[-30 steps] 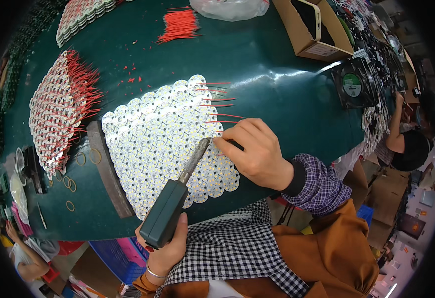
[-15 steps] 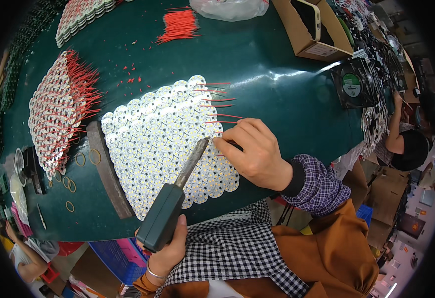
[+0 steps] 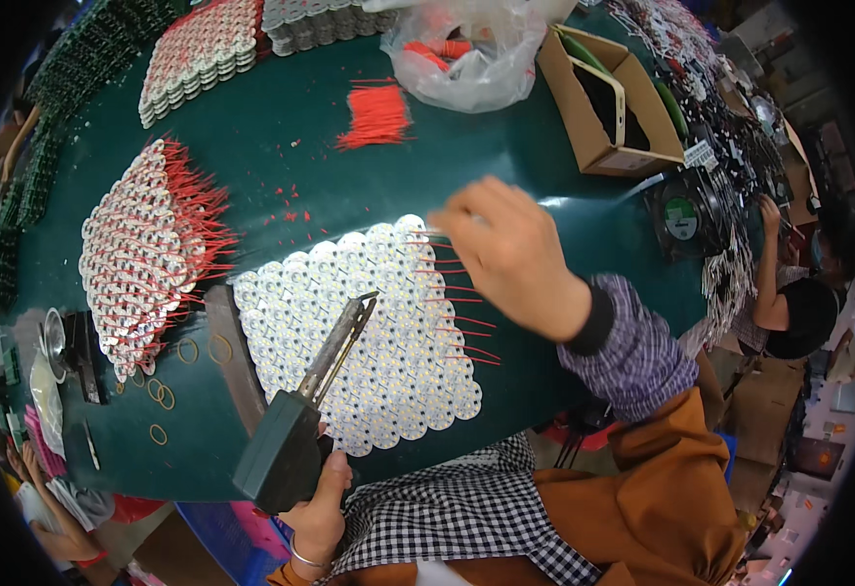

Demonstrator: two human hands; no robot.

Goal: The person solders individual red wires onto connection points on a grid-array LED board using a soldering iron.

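My left hand (image 3: 322,498) grips the dark handle of a soldering iron (image 3: 305,410), whose tip hangs over a sheet of round white LED boards (image 3: 378,342) laid in rows on the green table (image 3: 505,166). Several boards at the sheet's right edge carry short red wires (image 3: 461,322). My right hand (image 3: 505,249) is raised and blurred above the sheet's upper right corner, fingers pinched around something thin and pale that I cannot make out. A loose pile of red wires (image 3: 374,115) lies farther back.
A fanned stack of wired boards (image 3: 139,259) lies at left, more stacks (image 3: 198,54) behind. A clear plastic bag (image 3: 471,54), an open cardboard box (image 3: 608,103) and a small fan (image 3: 686,210) stand at right. Rubber bands (image 3: 188,352) lie near the front edge. Another person (image 3: 789,293) works at right.
My right hand has lifted off the board sheet and moved up and away toward the far side. The soldering iron has tipped back a little, its tip off the boards.
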